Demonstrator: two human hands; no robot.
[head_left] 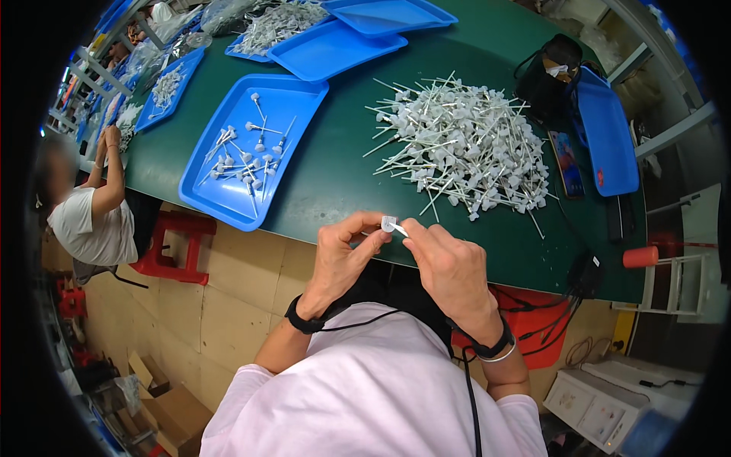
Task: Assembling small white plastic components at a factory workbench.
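In the head view, a small white plastic piece (389, 223) with a thin stem is pinched between both hands just above the near edge of the green table (343, 175). The left hand (340, 255) is closed on the piece's wider head with thumb and forefinger, while the right hand (449, 266) is closed on its stem end (the exact fingertip contact is partly hidden by the knuckles). A dark band is worn on each wrist, and a black cord is seen hanging down over the light pink shirt.

Beyond the hands, to the right, a large heap of white stemmed parts (464, 145) is piled loose on the table. To the left of the hands, a blue tray (297, 95) is laid at an angle with a scatter of the same parts inside it, well apart from the heap. Further blue trays (335, 49) are stacked at the far side, and another blue tray (609, 133) lies at the right edge beside a phone (566, 164) and a black bag (550, 76).

At the far left, a seated person (87, 206) in a white top is seen at the table's end, next to a red stool (173, 247).
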